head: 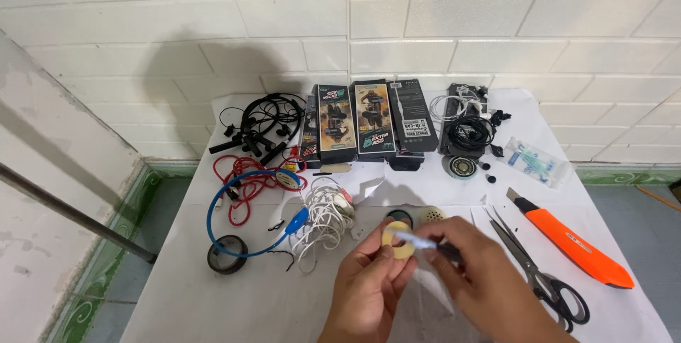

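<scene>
While both hands pinch a pale ring, motion blurs the right hand's thin tool.

Orange utility knife, scissors, blue headband headphones, black product boxes, tangled white cables

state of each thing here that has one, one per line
left hand: pinching the pale ring
right hand: gripping a thin tool, tip at the ring
scissors: closed, flat
orange knife: lying flat, blade state unclear
boxes: closed, side by side
white cable: bunched up
</scene>
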